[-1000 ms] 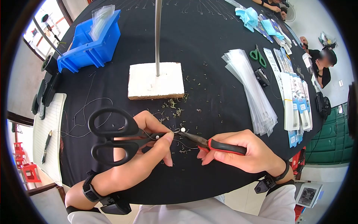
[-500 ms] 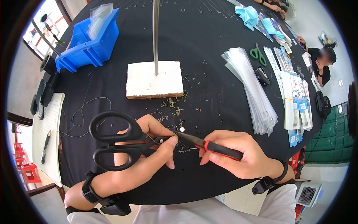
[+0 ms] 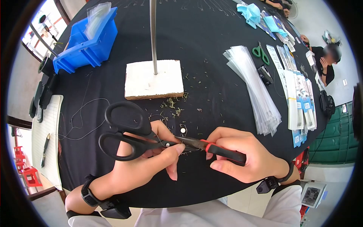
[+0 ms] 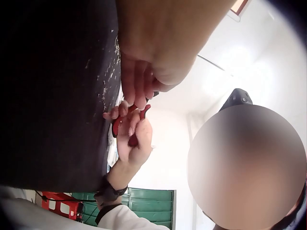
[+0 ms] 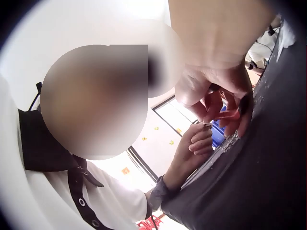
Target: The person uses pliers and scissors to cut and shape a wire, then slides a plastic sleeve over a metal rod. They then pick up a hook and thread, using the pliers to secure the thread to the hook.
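Left grip (image 3: pixel 145 163) clasps scissors (image 3: pixel 152 145), rings back over hand, likely sparing fingertips for pinching; right grip (image 3: pixel 252 151) wraps pliers (image 3: pixel 211 147), nose at left fingertips above tabletop (image 3: pixel 206 185), presumably for fine work; what's between, we cannot tell.

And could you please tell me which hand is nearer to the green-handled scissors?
Right. In the head view, the right hand, gripping the pliers, is nearly straight below the green-handled scissors; the left hand, holding the black scissors, is lower-left of them, farther away.
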`<state>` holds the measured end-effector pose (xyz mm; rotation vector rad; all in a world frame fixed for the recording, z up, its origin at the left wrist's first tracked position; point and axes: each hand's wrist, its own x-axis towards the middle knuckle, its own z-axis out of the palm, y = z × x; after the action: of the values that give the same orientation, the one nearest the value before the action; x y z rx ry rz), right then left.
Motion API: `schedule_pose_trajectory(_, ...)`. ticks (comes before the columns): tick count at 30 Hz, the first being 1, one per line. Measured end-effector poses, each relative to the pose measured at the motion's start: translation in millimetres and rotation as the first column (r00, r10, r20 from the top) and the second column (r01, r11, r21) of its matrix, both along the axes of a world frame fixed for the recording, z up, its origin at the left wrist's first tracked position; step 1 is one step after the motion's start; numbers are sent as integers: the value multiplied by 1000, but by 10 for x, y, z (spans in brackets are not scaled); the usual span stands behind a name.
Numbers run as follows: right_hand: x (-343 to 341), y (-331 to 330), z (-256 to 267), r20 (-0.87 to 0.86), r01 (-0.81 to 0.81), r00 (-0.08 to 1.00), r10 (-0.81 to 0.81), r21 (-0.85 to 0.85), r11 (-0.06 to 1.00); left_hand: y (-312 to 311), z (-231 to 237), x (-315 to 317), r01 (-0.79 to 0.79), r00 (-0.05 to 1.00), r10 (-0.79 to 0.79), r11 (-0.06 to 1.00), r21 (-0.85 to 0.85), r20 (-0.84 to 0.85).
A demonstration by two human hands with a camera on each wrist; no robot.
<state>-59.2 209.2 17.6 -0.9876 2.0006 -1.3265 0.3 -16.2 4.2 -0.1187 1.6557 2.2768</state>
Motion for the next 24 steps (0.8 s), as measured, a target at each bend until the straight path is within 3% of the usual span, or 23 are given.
schedule_pose_trajectory(2, -14, 4, -63, 55, -34, 998, 37, -53, 998, 0, 14, -8, 16, 998, -18, 999, 36, 52)
schedule_pose_trajectory(5, -84, 21, -47, 206, -96, 974, 93, 2, 995, 13, 34, -20, 51, 997, -51, 999, 4, 61)
schedule_pose_trajectory(8, -66, 17, -77, 302, -49, 952, 61, -45, 998, -3, 49, -35, 79, 994, -79, 997, 8, 74)
schedule_pose_trajectory(20, -16, 81, -113, 437, -31, 897, 63, -79, 996, -26, 9, 14, 107, 994, -106, 993, -44, 38)
schedule_pose_trajectory(24, 4, 92, -122, 528, -6, 847, 55, -94, 996, -19, 5, 18, 92, 993, -94, 995, 39, 73)
